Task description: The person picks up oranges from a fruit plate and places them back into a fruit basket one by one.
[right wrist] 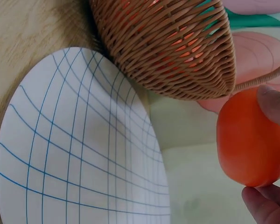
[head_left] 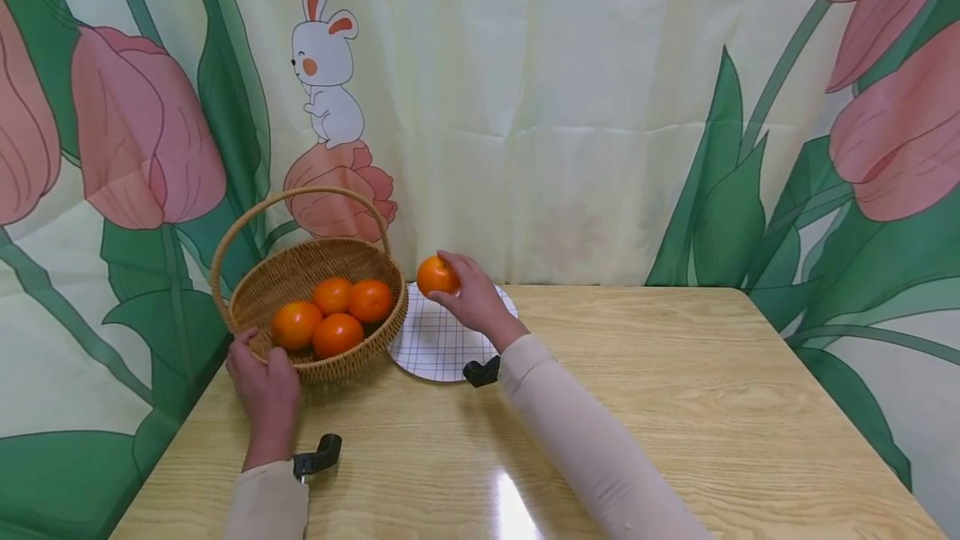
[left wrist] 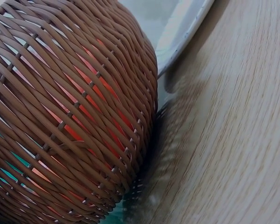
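Note:
In the head view my right hand (head_left: 480,298) holds an orange (head_left: 437,275) above a white plate (head_left: 442,348) with blue grid lines. The right wrist view shows thumb and fingertips pinching that smooth orange fruit (right wrist: 249,140) from opposite sides. My left hand (head_left: 266,382) grips the near left rim of a wicker basket (head_left: 270,277), thumb over the edge. The basket leans with its mouth toward me, and several oranges (head_left: 337,334) lie inside. From the left wrist, the woven wall (left wrist: 74,102) fills the view, with orange colour through the gaps; the left hand itself is hidden there.
A light wooden table (head_left: 637,373) extends to the right of the plate. Behind it hangs a curtain (head_left: 585,107) printed with tulips and a rabbit. The basket's tall arched handle (head_left: 300,194) rises at the table's back left, and its right side overlaps the plate's edge.

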`<state>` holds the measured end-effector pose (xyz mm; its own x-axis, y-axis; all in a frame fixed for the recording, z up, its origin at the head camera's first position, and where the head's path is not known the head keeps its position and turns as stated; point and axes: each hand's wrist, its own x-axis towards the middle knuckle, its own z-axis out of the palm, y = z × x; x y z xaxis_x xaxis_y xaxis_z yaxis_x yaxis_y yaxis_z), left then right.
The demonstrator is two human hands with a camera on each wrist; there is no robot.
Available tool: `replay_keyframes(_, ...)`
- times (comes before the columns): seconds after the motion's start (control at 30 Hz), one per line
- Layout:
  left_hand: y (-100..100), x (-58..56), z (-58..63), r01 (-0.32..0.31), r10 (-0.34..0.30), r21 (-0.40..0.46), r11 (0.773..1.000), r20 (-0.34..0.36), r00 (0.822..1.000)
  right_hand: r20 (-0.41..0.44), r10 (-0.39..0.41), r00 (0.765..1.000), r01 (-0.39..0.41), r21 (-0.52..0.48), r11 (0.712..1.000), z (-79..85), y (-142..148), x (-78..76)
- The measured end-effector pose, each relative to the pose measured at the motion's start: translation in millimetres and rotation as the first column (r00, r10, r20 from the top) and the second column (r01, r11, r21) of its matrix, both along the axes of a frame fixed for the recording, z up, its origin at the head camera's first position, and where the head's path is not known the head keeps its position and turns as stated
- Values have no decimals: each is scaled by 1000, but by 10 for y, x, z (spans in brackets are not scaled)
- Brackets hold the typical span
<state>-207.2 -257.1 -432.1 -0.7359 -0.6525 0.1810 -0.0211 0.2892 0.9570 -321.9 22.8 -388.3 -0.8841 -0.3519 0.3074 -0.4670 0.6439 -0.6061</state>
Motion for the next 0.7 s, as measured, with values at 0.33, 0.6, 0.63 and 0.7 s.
replay_keyframes(0.33, 5, 20, 26, 10, -11, 25, 1000, 17, 1000, -43, 33, 999, -34, -29, 999, 127, -24, 78)
replay_keyframes(0.6, -4, 7, 32, 17, -18, 32, 999, 27, 999, -73, 39, 997, -40, -20, 999, 216, -62, 130)
replay_keyframes(0.63, -4, 8, 29, 18, -19, 37, 999, 32, 999, -75, 41, 996, -42, -20, 999, 227, -70, 136)
replay_keyframes(0.7, -3, 10, 23, 17, -19, 42, 999, 37, 999, -79, 46, 996, -48, -21, 999, 251, -86, 151)
